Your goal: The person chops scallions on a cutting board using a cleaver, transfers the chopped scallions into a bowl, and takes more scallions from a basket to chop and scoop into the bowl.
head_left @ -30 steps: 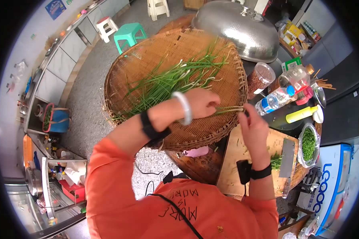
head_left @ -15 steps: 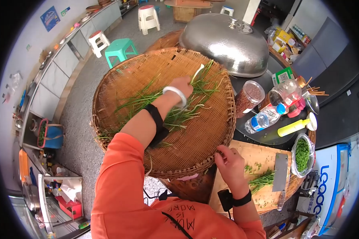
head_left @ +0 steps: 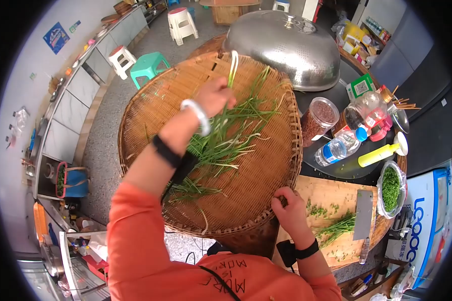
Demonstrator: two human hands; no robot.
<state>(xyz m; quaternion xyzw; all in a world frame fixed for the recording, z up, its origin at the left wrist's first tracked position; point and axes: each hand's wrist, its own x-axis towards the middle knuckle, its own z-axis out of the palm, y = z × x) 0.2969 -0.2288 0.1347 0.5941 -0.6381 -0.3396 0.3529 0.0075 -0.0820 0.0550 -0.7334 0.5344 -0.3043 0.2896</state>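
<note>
Chives (head_left: 233, 67) are in the left hand (head_left: 217, 96), over the far part of the woven tray (head_left: 155, 113), and the grip of this hand is closed around a few stalks. Half a second ago this hand was deeper in the pile (head_left: 218, 148), more to the right; now it has moved to the left and a little farther from the body, and the white ends rise clear above the knuckles. This seems to mean that the held stalks are already partly separated from the rest, though their green leaves probably still run back to the pile, which the hand hides. The white ends point away from the person, toward the far rim, and the long axis of the held part goes almost straight away from the body. In the pile, the stalks lie more obliquely, from near left to far right, with many pale ends toward the right. The right hand (head_left: 289, 205) has stayed at the near right rim, its fingers curled; one cannot tell whether it holds something. Just beside it, on the board (head_left: 311, 185), lies another small bunch (head_left: 339, 228), close to the knife (head_left: 364, 215).
</note>
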